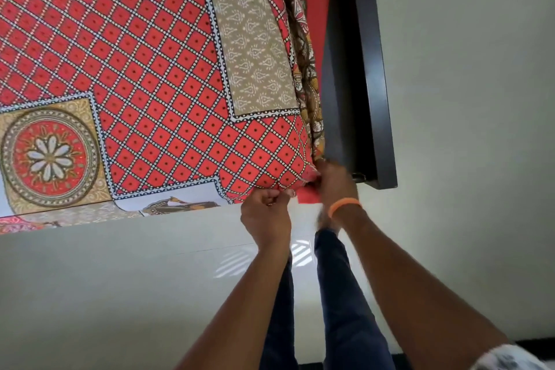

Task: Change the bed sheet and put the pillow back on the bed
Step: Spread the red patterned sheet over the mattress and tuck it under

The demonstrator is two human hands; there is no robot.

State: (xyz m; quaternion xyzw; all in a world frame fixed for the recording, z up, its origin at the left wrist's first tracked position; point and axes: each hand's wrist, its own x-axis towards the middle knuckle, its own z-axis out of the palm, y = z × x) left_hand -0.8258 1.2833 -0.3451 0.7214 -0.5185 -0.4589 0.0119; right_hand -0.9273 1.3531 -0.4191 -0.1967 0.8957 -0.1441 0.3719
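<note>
Your left hand (265, 213) and your right hand (332, 180) both pinch the corner of the red bed sheet (150, 69), which lies spread over the bed beside the dark bed frame (369, 84).

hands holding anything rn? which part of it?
Both grip the patterned bed sheet at its near corner: left hand pinches the bottom hem, right hand holds the corner by the dark bed frame. Right fingers mostly hidden.
</note>
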